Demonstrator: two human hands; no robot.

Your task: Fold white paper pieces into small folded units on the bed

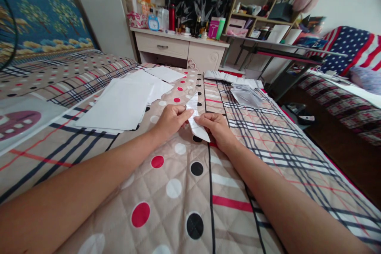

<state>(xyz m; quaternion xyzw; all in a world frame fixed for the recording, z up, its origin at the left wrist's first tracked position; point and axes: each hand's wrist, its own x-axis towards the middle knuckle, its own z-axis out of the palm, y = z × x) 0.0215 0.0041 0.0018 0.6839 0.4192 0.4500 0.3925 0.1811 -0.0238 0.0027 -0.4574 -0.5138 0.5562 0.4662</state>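
Both my hands meet over the quilted bed cover [184,190] and hold one folded piece of white paper [197,127]. My left hand [171,121] pinches its left side, fingers closed on the fold. My right hand [217,127] grips its right side with curled fingers. The paper is narrow and pointed, with one tip up and one tip down toward me. A stack of plain white sheets [119,103] lies on the cover just left of my left hand.
More white sheets [165,73] lie farther back. Several folded paper pieces [245,95] sit to the right, near the bed's edge. A white dresser [178,47] with bottles stands behind, beside a cluttered shelf and desk [268,27]. Dark floor [333,143] lies to the right.
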